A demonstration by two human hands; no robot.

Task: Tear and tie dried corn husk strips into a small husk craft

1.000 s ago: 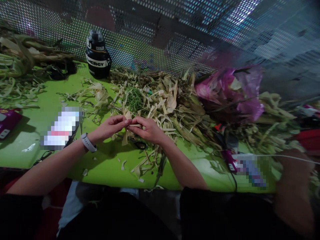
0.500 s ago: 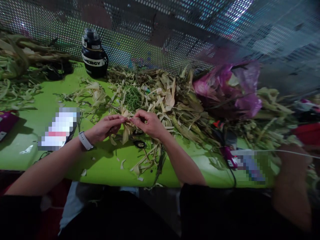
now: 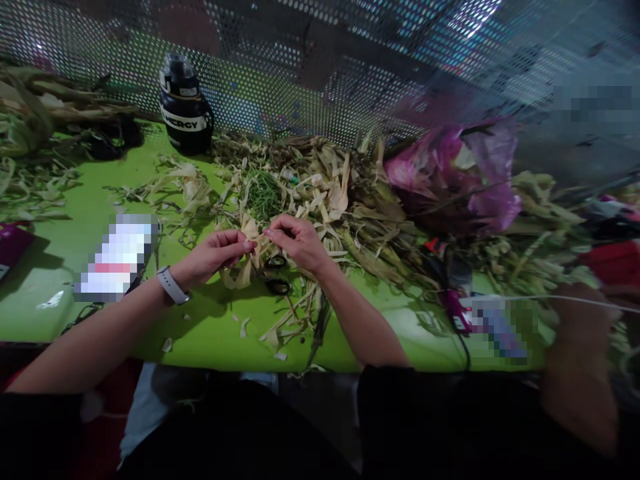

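Observation:
My left hand (image 3: 215, 256), with a white watch on its wrist, and my right hand (image 3: 296, 241) meet over the green table (image 3: 75, 293). Both pinch a pale dried husk strip (image 3: 245, 273), fingers pressed together; the strip hangs down between them. Black-handled scissors (image 3: 277, 275) lie on the table just under my right hand. A big heap of dried husks and stalks (image 3: 340, 200) lies right behind my hands.
A black jug (image 3: 183, 108) stands at the back left before a perforated metal screen. More husks lie at far left. A pink plastic bag (image 3: 453, 177) sits on the heap at right. Another person's arm (image 3: 583, 373) is at the lower right, near a cable.
My hands have shifted slightly up and back toward the heap, and the husk strip now hangs lower and curled between them. The view has tilted a little.

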